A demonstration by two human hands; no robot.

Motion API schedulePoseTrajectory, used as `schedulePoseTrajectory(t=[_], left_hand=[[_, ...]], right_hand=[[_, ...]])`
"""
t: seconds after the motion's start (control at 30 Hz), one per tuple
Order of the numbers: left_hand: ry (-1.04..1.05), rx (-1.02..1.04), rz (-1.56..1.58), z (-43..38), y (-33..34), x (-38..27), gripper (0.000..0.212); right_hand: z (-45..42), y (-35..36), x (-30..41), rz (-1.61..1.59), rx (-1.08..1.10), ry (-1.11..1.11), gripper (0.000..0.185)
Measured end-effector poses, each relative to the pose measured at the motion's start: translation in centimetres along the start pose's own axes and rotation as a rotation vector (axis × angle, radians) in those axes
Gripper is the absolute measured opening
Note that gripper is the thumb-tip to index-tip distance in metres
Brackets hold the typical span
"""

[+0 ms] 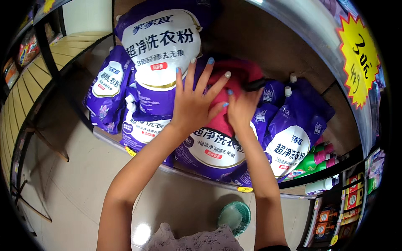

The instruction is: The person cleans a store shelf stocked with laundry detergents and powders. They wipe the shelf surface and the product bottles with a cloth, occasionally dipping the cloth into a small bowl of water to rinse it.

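My left hand (pixel 196 98) lies with its fingers spread against the lower right part of a large purple-and-white laundry detergent bag (pixel 163 34), which leans back on a shelf. Bunched under my right hand (pixel 243 108) is a pinkish-red cloth (pixel 221 120) with a dark edge. The right fingers are blurred and partly hidden, but they appear closed on the cloth. Below both hands, the cloth covers the upper part of another purple detergent bag (pixel 216 153). The two hands are close together, the left thumb near the right one.
More purple detergent bags (pixel 106 81) stand to the left, and a capped one (pixel 289 141) to the right. Green bottles (pixel 317 157) lie at the right end. A price sign (pixel 359 62) hangs upper right. On the tiled floor stands a green basket (pixel 246 216) with a pale liner.
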State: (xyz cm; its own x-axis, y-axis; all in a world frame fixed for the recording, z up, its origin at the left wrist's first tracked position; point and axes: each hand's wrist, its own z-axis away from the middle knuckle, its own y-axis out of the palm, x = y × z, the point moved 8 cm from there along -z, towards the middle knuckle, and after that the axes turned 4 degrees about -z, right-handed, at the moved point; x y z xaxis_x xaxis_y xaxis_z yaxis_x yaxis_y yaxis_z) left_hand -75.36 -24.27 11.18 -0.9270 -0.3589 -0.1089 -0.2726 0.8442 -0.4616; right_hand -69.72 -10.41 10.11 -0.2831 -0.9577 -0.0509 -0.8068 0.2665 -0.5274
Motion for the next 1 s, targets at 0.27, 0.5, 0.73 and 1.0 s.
schedulePoseTrajectory(t=[0.27, 0.5, 0.73, 1.0], left_hand=[[0.047, -0.063, -0.219, 0.6, 2.6, 1.8, 0.039], [0.048, -0.089, -0.203, 0.5, 3.2, 1.5, 0.039], [0.058, -0.083, -0.211, 0.4, 2.8, 1.6, 0.039], [0.070, -0.067, -0.254, 0.5, 2.9, 1.3, 0.039]], right_hand=[[-5.3, -5.5, -14.6, 0.020, -0.265, 0.198, 0.044], [-8.9, -6.0, -21.2, 0.516, -0.417, 0.270, 0.044], [-13.6, 1.9, -8.3, 0.559, -0.483, -0.021, 0.044], [-11.9, 7.5, -2.9, 0.588, 0.199, -0.576, 0.046]])
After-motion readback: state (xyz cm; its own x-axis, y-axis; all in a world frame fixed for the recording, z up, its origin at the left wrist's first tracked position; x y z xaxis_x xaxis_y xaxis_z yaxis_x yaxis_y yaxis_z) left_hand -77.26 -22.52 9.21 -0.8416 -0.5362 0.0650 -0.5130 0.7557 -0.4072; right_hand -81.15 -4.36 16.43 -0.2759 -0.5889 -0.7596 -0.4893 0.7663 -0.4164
